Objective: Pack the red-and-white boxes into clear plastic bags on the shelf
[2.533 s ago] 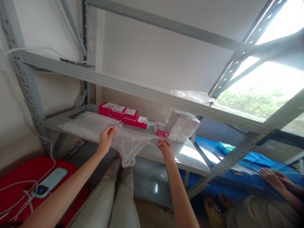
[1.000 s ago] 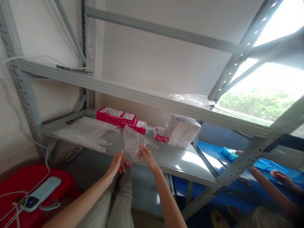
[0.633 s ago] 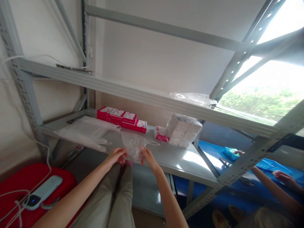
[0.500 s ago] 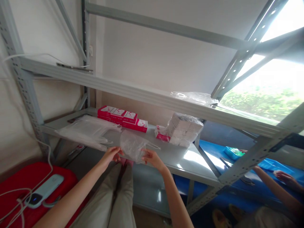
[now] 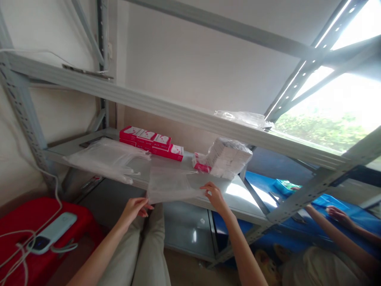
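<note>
Head view, the only one. Clear plastic bag (image 5: 172,183) lies spread flat on the front edge of the grey shelf (image 5: 238,198), between the two hands. Right hand (image 5: 214,194) pinches the bag's right lower corner, fingers narrow on the film. Left hand (image 5: 134,206) sits just below and left of the bag's other corner, fingers loosely curled, nothing in it; whether a fingertip touches the film I cannot tell.

Handling, as a judgement: the bag is thin film, very light, limp, no stiffness at all, and it would sag or fold once lifted off the shelf. Probably slick and clingy, with layers that stick together. Not fragile, but it can stretch or tear if yanked. Best hold looks like a pinch at the corners or along the open edge, one hand per side, to keep it flat.

Counts: one bag under the hands. One pile of similar clear bags (image 5: 104,157) beyond the left hand, sheets in it not countable. Red boxes (image 5: 150,143) in a row behind the bag, about four tops visible, possibly stacked, exact number unclear. One wrapped bundle of white packs (image 5: 228,158) beyond the right hand, with one small red-and-white pack (image 5: 201,163) touching its left side. One loose plastic sheet (image 5: 244,118) on the upper shelf.

Far right of the right hand, another person's hand (image 5: 337,214) rests on a blue surface (image 5: 324,202). Left of the left hand, a pale blue device (image 5: 50,237) with cables lies on a red stool (image 5: 18,216).
</note>
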Motion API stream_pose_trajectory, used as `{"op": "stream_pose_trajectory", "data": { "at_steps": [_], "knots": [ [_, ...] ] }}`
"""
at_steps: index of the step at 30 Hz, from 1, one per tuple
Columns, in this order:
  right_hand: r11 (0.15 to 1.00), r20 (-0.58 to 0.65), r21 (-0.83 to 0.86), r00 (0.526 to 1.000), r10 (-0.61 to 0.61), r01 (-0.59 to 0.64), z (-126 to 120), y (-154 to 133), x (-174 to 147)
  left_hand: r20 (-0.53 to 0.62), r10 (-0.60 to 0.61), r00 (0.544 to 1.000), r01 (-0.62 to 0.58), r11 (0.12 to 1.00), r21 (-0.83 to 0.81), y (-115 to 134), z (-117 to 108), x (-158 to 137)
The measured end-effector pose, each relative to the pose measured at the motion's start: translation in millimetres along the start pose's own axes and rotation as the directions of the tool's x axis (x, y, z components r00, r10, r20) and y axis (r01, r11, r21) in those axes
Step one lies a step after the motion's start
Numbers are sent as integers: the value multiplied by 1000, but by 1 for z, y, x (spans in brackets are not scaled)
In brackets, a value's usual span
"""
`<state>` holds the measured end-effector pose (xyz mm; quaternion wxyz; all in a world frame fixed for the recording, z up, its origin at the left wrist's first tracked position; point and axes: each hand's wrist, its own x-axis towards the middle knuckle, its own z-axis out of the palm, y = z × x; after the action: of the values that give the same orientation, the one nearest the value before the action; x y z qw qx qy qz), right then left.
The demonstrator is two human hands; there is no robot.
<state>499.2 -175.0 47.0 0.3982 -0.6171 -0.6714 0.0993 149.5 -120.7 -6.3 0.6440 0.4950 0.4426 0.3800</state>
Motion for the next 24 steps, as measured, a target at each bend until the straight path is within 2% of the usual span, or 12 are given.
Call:
{"op": "stream_pose_trajectory", "data": {
  "at_steps": [3, 6, 11, 16, 20, 22, 24],
  "knots": [
    [995, -117, -95, 992, -54, 43, -1, 1, -4, 12, -22, 1000, 22, 1000, 10, -3, 1, -3],
    [996, -183, -94, 983, -15, -2, 0, -1, -7, 17, -57, 998, 57, 998, 7, -7, 5, -5],
    [1000, -37, 14, 999, 26, -26, 8, 1, -9, -8, -119, 993, 118, 989, -87, -13, 18, 1],
    [998, -29, -49, 999, 24, -25, 8, 9, -10, -62, -105, 993, 90, 975, -202, -14, 19, 9],
    [995, 76, -86, 995, 61, -55, 6, 18, -14, -47, -121, 992, 104, 956, -276, -16, 13, 10],
    [991, 163, -67, 978, 128, -119, 0, 24, -18, -40, -125, 991, 108, 952, -286, -19, 11, 8],
    [974, 312, -25, 924, 222, -225, -15, 28, -21, -38, -121, 992, 105, 953, -284, -23, 9, 6]
  ]
}}
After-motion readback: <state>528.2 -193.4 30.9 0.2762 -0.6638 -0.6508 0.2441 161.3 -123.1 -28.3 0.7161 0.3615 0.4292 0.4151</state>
